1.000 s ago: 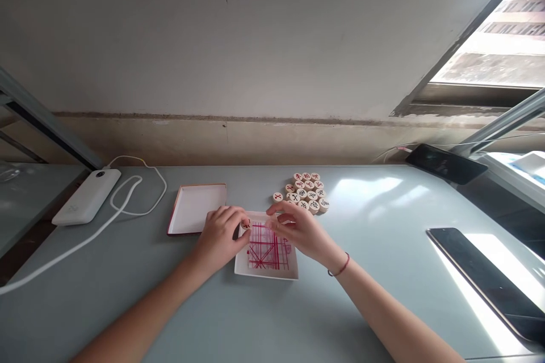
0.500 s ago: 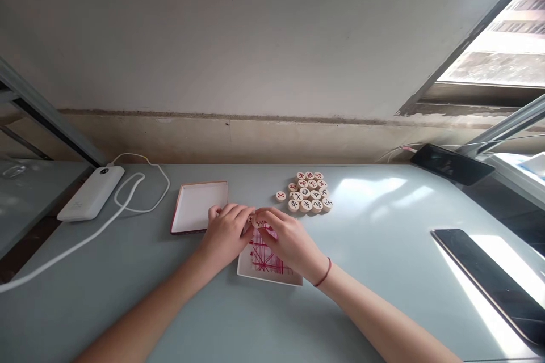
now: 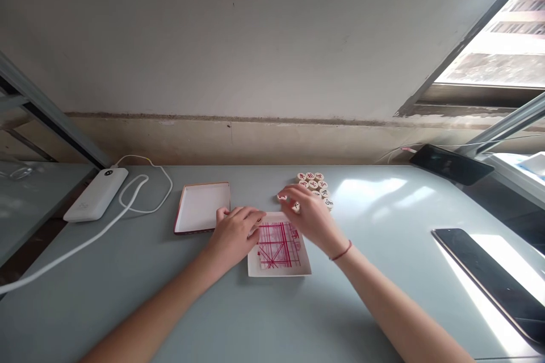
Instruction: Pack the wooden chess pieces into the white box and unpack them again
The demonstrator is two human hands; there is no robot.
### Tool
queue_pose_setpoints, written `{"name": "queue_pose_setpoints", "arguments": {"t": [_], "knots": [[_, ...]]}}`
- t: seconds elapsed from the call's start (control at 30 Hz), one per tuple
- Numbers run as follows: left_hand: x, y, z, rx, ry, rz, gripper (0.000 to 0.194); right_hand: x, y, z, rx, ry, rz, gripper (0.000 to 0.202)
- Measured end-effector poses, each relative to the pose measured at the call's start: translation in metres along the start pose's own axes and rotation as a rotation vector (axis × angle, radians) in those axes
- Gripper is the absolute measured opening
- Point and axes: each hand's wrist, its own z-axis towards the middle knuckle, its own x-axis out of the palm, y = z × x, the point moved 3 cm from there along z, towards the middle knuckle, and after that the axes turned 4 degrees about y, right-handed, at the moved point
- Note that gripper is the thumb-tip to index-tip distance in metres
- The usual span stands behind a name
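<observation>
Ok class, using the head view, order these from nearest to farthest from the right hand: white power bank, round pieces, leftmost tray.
1. Round pieces: at the right hand, partly hidden by it.
2. Leftmost tray: left of that hand.
3. White power bank: farther left.

Box (image 3: 280,273): on table (image 3: 272,317), sheet (image 3: 279,247) inside
Lid (image 3: 202,207): left of box
Pieces (image 3: 313,184): behind box
Phone (image 3: 489,279): far right

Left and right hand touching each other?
Apart. The head view shows the white tray's far rim and bare tabletop between left hand and right hand.
</observation>
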Motion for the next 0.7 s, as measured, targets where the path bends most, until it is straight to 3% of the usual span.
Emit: {"name": "queue_pose_setpoints", "arguments": {"t": [0.13, 0.23, 0.47, 0.7], "knots": [[-0.001, -0.001, -0.002, -0.014, -0.003, -0.002, 0.025, -0.024, -0.034, 0.029, 0.304, 0.025, -0.27, 0.028], [0.001, -0.002, -0.005, -0.018, -0.002, 0.013, 0.025, -0.027, -0.049, 0.051, 0.431, 0.159, -0.421, 0.037], [0.004, -0.003, -0.012, -0.029, -0.004, 0.058, 0.038, -0.008, -0.061, 0.079, 0.48, 0.377, -0.505, 0.028], [0.002, -0.002, -0.013, -0.032, -0.042, 0.059, 0.035, -0.011, -0.055, 0.085, 0.484, 0.375, -0.504, 0.027]]}}
